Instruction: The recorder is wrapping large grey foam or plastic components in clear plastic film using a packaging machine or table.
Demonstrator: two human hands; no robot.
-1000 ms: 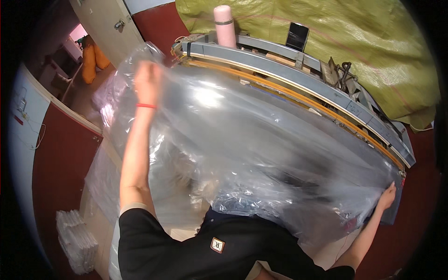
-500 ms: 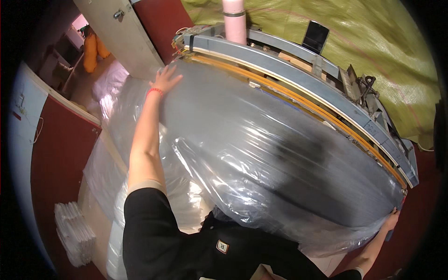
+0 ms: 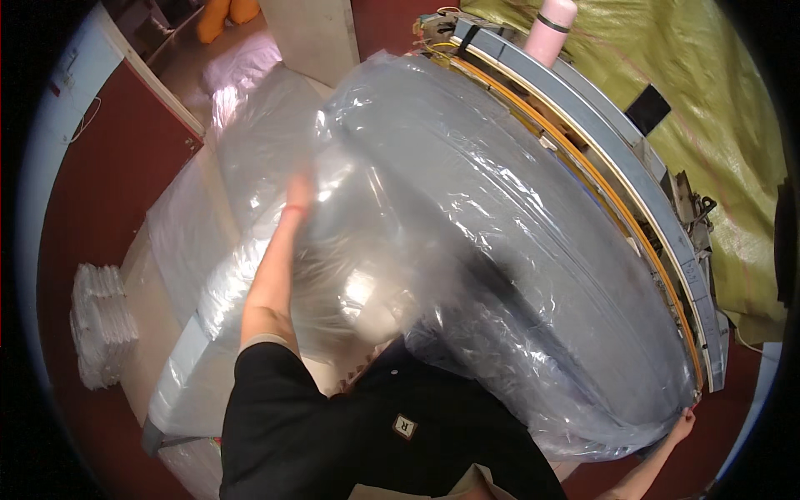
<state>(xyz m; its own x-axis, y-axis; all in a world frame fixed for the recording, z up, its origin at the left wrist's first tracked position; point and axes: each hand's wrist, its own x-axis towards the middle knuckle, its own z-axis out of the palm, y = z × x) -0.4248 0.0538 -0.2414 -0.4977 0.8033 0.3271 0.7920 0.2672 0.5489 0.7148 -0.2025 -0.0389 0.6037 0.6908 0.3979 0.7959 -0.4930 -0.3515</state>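
A wide sheet of clear plastic film (image 3: 467, 192) spreads in front of me, wrinkled and shiny, over a dark grey flat surface. My left hand (image 3: 300, 190) is over the film's left part, smeared by motion, so its fingers do not show clearly. It wears a red bracelet. At the far right end, my right hand (image 3: 683, 423) is closed on the film's corner, beside the end of a long bar machine. That machine has a grey metal beam (image 3: 583, 104) with orange strips (image 3: 575, 142) along its near side.
On the machine stand a pink bottle (image 3: 550, 32) and a dark phone (image 3: 648, 110); a metal clamp (image 3: 700, 208) sits farther right. A green-yellow tarp (image 3: 708, 108) hangs behind. At the left are a stack of folded clear plastic (image 3: 102, 325) and a dark red panel (image 3: 117, 175).
My left hand has swept down and away from the machine's left end, and the film bunches and lifts there. The view has turned. My right hand stays at the right corner.
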